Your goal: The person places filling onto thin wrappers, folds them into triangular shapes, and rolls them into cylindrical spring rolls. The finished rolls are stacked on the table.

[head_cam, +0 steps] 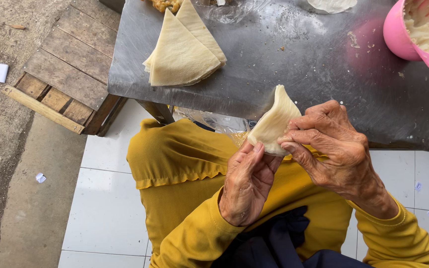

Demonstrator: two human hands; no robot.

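A pale folded pastry wrapper (274, 121) forms a cone, held above my lap at the near edge of a metal table (299, 64). My left hand (247, 183) pinches its lower edge from below. My right hand (333, 149) grips its right side with fingers curled around it. Both arms wear mustard yellow sleeves.
A stack of triangular pastry sheets (182, 52) lies on the table's left part. A pink tub (418, 30) with pale paste stands at the top right. A wooden pallet (68, 69) sits left of the table. White floor tiles (107, 208) lie below.
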